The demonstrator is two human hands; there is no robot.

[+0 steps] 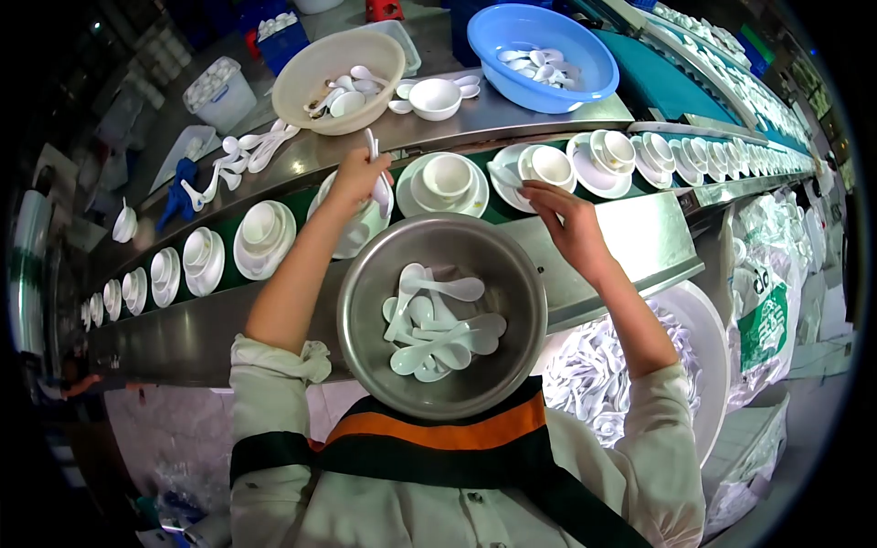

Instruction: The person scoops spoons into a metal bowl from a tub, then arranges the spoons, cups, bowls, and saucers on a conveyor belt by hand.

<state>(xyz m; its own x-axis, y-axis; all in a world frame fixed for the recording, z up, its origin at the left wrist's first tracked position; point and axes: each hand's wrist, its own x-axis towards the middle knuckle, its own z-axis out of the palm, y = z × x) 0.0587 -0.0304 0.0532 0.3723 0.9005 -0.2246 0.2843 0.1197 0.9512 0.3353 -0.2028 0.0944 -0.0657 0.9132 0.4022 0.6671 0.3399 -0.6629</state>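
1. Closes left hand (pixel 356 178) snugly around white spoons (pixel 380 189) — over a plate (pixel 352 242), near the steel basin (pixel 512 265).
2. Holds them with long axis near upright in view, handles up, broad ends down.
3. Half-curls right hand (pixel 566 219), fingertips close together, at the near end of a single spoon (pixel 503 173); cannot tell touch from grip.
4. Sees that one on another plate (pixel 508 156), left of its bowls — slanting up-left from the fingertips.

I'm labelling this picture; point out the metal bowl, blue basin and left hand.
Metal bowl (pixel 364 306), head view: left inner wall.
Blue basin (pixel 539 26), head view: far inner wall.
Left hand (pixel 355 176), head view: its back.
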